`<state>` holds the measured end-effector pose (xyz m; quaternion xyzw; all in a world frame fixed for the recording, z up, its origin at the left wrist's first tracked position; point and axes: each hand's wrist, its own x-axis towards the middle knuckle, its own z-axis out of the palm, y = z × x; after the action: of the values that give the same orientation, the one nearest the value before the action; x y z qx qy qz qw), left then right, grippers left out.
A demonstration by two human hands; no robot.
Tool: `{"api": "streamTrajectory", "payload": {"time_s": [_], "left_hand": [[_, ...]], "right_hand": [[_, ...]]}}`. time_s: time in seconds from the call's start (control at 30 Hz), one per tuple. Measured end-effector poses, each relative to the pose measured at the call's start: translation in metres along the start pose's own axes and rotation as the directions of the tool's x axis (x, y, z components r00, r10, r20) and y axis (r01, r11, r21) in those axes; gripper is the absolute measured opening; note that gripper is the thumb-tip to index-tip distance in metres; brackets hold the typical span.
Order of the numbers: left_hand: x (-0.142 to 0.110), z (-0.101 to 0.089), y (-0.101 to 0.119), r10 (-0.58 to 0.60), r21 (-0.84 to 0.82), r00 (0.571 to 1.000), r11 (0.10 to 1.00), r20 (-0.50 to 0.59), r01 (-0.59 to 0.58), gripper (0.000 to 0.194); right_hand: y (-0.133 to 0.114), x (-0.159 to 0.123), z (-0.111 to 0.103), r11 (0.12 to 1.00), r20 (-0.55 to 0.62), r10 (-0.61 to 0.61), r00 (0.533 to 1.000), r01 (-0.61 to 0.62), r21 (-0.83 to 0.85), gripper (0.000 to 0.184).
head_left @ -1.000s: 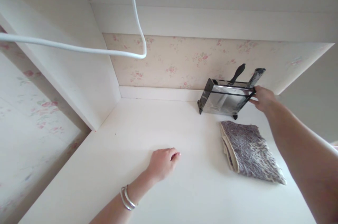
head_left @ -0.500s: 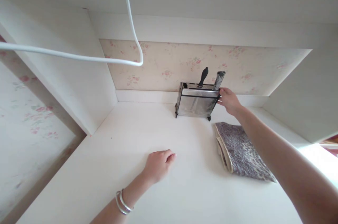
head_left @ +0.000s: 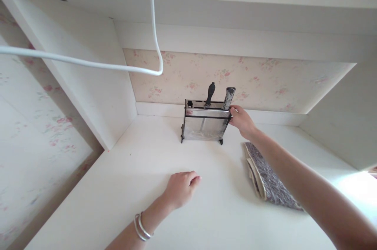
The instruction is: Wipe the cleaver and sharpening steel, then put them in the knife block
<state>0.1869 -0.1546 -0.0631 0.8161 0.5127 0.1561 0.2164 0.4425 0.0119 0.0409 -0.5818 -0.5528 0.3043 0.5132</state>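
Note:
A knife holder with see-through sides and a black frame stands on the white counter near the back wall. Two handles rise from its top: a slim black handle and a wider, worn handle. My right hand grips the holder's upper right edge, with the thumb on top and the other fingers partly hidden behind it. Closed in a loose fist, my left hand rests on the counter in front of the holder, apart from it. Nothing shows in its fingers.
A folded grey-brown cloth lies on the counter, partly under my right forearm. A white cable hangs in front on the left. Above the counter runs a white shelf, and white side panels border the niche.
With my right hand on it, the knife holder has shifted left and a little toward me along the counter. The view has tilted slightly. My left hand stays in place, closed.

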Motion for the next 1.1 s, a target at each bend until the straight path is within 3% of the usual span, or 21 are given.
{"api": "streamTrajectory", "payload": {"time_s": [0.1,0.27,0.37,0.47,0.6,0.77,0.87,1.0,1.1], "left_hand": [[0.000,0.001,-0.001,0.012,0.003,1.000,1.000,-0.015,-0.012,0.039],[-0.001,0.001,-0.001,0.008,0.003,1.000,1.000,-0.021,-0.008,0.039],[-0.001,0.001,0.000,0.004,0.001,1.000,1.000,-0.021,-0.003,0.040],[-0.002,0.000,-0.001,0.004,-0.015,1.000,1.000,-0.025,-0.005,0.040],[-0.003,-0.001,-0.004,0.012,-0.057,1.000,0.998,-0.015,-0.013,0.039],[-0.002,-0.004,-0.006,0.013,-0.069,1.000,0.998,0.002,-0.012,0.038],[-0.002,-0.004,-0.005,0.005,-0.081,1.000,0.997,-0.001,-0.005,0.037],[-0.003,0.000,-0.006,-0.003,-0.158,1.000,0.987,-0.007,0.002,0.034],[0.000,-0.002,-0.012,-0.030,-0.358,0.999,0.933,0.020,0.036,0.034]], "right_hand": [[-0.011,0.000,-0.006,0.993,0.012,0.116,0.993,-0.116,0.014,0.033],[-0.040,0.000,-0.014,0.952,-0.007,-0.116,0.993,0.109,-0.287,0.042],[-0.057,0.002,-0.010,0.867,0.045,-0.117,0.992,0.124,-0.482,0.044],[-0.070,0.005,-0.004,0.805,0.080,-0.073,0.994,0.106,-0.584,0.033],[-0.089,0.011,-0.003,0.822,0.134,-0.052,0.990,0.119,-0.556,0.023],[-0.134,0.023,-0.018,0.844,0.066,-0.169,0.983,0.179,-0.506,0.022],[-0.168,0.028,-0.034,0.900,0.004,-0.236,0.972,0.220,-0.378,0.021],[-0.202,0.018,-0.056,0.920,-0.032,-0.325,0.945,0.308,-0.241,0.027],[-0.209,-0.004,-0.074,0.896,-0.053,-0.419,0.906,0.403,-0.187,0.030]]}}
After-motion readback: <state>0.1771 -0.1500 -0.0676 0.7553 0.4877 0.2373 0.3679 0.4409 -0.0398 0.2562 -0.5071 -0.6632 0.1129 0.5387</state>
